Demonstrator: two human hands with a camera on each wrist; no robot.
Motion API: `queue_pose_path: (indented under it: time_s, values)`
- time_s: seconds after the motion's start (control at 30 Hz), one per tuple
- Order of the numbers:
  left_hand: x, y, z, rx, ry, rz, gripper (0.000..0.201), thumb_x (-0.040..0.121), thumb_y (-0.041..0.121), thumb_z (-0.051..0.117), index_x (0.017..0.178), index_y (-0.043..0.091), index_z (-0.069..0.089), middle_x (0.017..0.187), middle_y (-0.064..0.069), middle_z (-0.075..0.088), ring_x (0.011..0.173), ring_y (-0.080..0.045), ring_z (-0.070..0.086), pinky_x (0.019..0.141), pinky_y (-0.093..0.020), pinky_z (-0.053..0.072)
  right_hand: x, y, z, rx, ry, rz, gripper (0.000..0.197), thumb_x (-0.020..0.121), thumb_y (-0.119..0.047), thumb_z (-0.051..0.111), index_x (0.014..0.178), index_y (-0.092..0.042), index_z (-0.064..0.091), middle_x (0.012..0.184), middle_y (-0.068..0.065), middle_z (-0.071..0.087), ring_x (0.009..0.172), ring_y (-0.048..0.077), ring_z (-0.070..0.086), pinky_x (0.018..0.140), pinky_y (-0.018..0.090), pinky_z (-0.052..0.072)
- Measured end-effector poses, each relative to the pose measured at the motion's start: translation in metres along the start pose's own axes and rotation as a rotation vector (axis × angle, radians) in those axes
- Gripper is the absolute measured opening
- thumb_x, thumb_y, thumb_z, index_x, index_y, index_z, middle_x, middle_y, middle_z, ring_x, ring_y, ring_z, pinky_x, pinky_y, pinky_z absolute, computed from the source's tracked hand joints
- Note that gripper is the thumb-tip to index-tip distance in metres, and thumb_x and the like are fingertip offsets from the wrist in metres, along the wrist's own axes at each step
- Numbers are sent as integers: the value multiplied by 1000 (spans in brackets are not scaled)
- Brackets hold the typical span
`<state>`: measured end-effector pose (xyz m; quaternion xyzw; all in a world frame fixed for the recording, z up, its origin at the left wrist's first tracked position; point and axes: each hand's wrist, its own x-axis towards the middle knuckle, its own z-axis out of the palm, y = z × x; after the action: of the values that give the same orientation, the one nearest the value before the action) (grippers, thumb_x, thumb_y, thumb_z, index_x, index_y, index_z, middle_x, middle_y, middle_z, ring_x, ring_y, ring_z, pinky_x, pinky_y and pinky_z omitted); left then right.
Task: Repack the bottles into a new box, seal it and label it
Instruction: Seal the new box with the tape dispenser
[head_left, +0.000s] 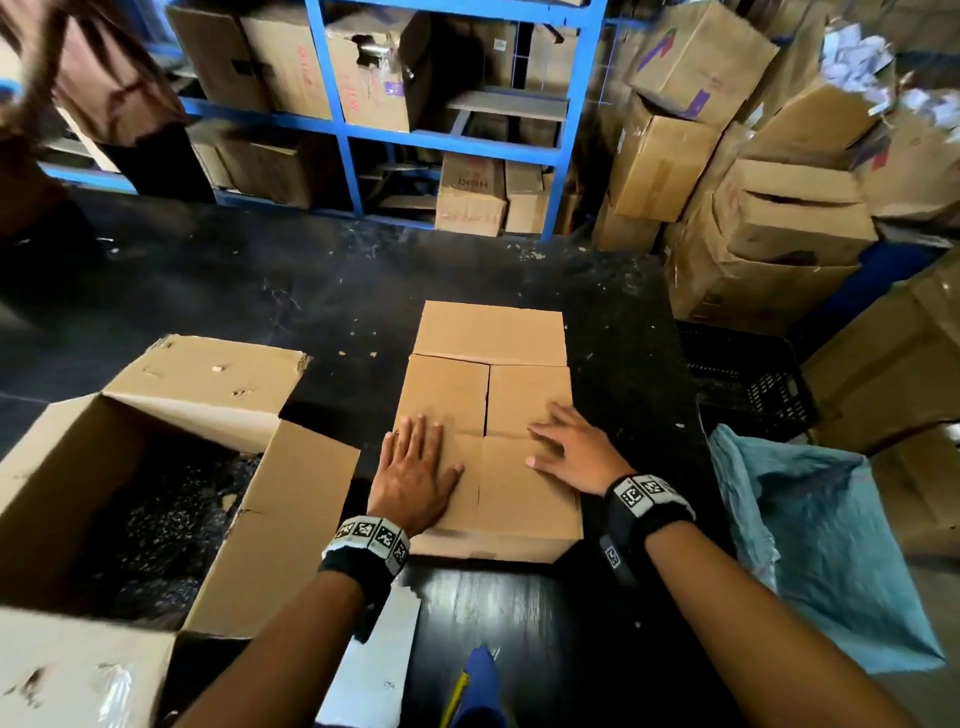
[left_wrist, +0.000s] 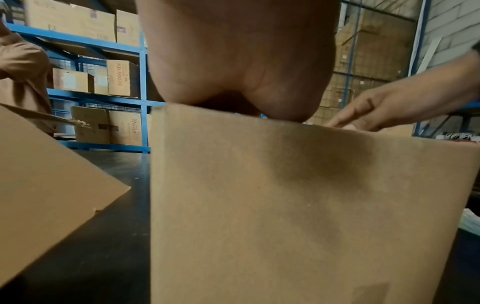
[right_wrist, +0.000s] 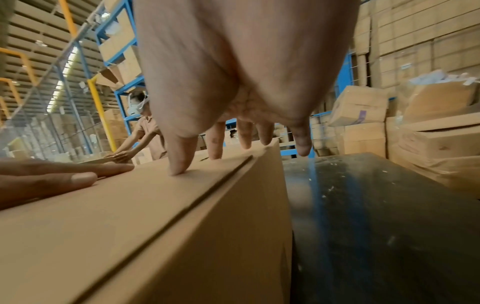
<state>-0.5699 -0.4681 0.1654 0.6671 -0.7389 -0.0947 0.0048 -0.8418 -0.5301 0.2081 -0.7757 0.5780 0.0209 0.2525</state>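
Head view shows your left hand (head_left: 415, 470) and your right hand (head_left: 576, 452) lying flat on top of the new box (head_left: 488, 395). Both grips are spread out, fingers straight, pressing the flaps down and holding nothing. The box sits on the dark worktop (head_left: 519, 613), right under your palms.

No tape is on the flaps yet, as far as you can see. So if you lift your hands, the flaps may pop back up. One flap (head_left: 491, 332), past your fingertips, still lies out flat away from the box, so the top is not fully shut. If you push too hard in the middle, the flaps may sink in and press on what is inside. You cannot see any bottles from here, so you cannot tell whether the box is full.

The old box (head_left: 130, 493) stands open just left of your left hand. Bump it with your elbow and it could slide.

No label is on the new box. Left wrist view shows a box on the blue shelves (left_wrist: 141, 82) with "KB-9007E" printed on it. Other boxes there have red scribbles, too blurry to read.
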Motion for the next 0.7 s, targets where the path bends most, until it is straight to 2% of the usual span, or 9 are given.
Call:
queue_pose_path:
  time_s: [0.13, 0.23, 0.3, 0.37, 0.47, 0.53, 0.7]
  values:
    - [-3, 3, 1, 26, 34, -12, 79, 98, 63, 5, 158, 13, 8, 166, -13, 4, 153, -29, -1, 125, -45, 0, 48, -8, -19, -46, -37, -26, 75, 92, -56, 63, 157, -28, 35, 171, 0, 5, 157, 22, 3, 120, 61, 19]
    - [-2, 2, 3, 19, 52, -38, 77, 99, 64, 11, 159, 16, 10, 166, -10, 5, 154, -25, -1, 125, -43, 2, 87, -19, -29, -51, -5, -7, 70, 93, -54, 59, 154, -27, 38, 170, 3, 10, 156, 23, 12, 118, 65, 21]
    - [-1, 3, 3, 19, 60, -47, 76, 99, 64, 13, 159, 17, 12, 166, -9, 8, 154, -24, 1, 124, -41, 1, 110, -25, -35, -55, 61, 25, 62, 95, -52, 56, 149, -26, 42, 167, 5, 17, 154, 26, 19, 116, 67, 21]
    - [0, 5, 3, 25, 60, -50, 75, 99, 64, 15, 158, 17, 13, 166, -8, 9, 153, -24, 1, 122, -41, 0, 133, -29, -45, -66, 134, 71, 57, 97, -50, 52, 146, -22, 44, 159, 7, 31, 147, 31, 30, 113, 64, 28]
    - [0, 5, 2, 29, 54, -51, 75, 99, 64, 15, 158, 17, 13, 166, -8, 10, 153, -25, 2, 122, -42, 1, 167, -32, -60, -58, 136, 124, 50, 99, -50, 47, 137, -17, 50, 142, 7, 46, 135, 32, 43, 108, 61, 34]
    - [-1, 5, 2, 28, 44, -57, 75, 99, 64, 14, 159, 18, 11, 166, -7, 6, 153, -25, -2, 121, -42, 1, 188, -30, -68, -69, 97, 149, 51, 98, -54, 44, 130, -16, 55, 140, 7, 49, 135, 33, 45, 109, 66, 30]
    - [-2, 5, 0, -7, 51, -55, 75, 99, 64, 14, 158, 18, 9, 166, -6, 1, 153, -25, -5, 121, -42, 1, 227, -16, -80, -84, 24, 281, 61, 97, -59, 35, 141, -21, 52, 153, 9, 45, 144, 37, 35, 110, 81, 13]
